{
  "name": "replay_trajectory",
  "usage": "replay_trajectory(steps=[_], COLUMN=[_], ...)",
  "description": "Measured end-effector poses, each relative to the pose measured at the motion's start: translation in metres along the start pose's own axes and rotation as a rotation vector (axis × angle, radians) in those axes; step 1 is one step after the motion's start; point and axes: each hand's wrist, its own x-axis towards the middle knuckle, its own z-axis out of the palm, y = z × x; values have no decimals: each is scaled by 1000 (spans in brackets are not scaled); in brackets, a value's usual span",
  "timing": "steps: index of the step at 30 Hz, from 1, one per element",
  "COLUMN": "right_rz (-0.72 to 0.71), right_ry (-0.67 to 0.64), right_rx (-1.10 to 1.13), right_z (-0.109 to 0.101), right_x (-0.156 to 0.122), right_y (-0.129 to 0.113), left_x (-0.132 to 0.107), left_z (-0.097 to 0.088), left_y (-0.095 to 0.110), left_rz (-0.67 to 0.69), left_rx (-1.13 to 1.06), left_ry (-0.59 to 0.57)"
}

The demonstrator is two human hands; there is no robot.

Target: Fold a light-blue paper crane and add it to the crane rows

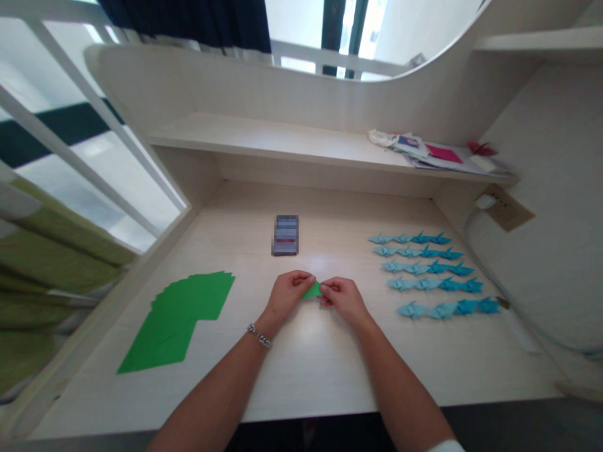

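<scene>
My left hand (288, 295) and my right hand (345, 300) meet at the middle of the pale wooden desk (325, 370). Between their fingertips they pinch a small piece of folded green paper (311, 290), and the fingers hide most of it. A fanned spread of green paper sheets (176, 320) lies flat to the left of my left hand. Several rows of blue origami cranes (431, 273) stand to the right of my right hand. A metal chain bracelet (259, 336) circles my left wrist.
A phone (285, 235), its surface blurred, lies on the desk ahead of my hands. A shelf (264, 141) runs above the desk, with papers and booklets (438, 154) at its right end. A cable (499, 295) runs along the right wall, and a window and curtain lie left.
</scene>
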Motion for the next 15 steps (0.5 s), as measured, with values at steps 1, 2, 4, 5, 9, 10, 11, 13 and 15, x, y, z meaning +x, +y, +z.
replay_trajectory(steps=[1, 2, 4, 5, 9, 10, 11, 13, 15], right_rz=[2, 3, -4, -12, -45, -49, -51, -47, -50], right_ry=[-2, -5, -11, -9, 13, 13, 11, 0, -10], right_rx=[-2, -6, -9, -5, 31, 36, 39, 43, 24], right_z=[0, 0, 2, 2, 6, 7, 7, 6, 6], right_x=[0, 0, 0, 0, 0, 0, 0, -1, -1], right_y=[0, 0, 0, 1, 3, 4, 4, 4, 3], left_x=[0, -1, -2, -2, -2, -2, -2, -2, -3], left_z=[0, 0, 0, 0, 0, 0, 0, 0, 0], left_y=[0, 1, 2, 2, 2, 2, 1, 1, 2], left_rz=[12, 27, 51, 58, 64, 64, 66, 77, 89], left_rx=[1, 5, 25, 36, 68, 75, 84, 106, 129], left_ry=[-2, -6, -20, -30, -74, -80, -84, -89, -92])
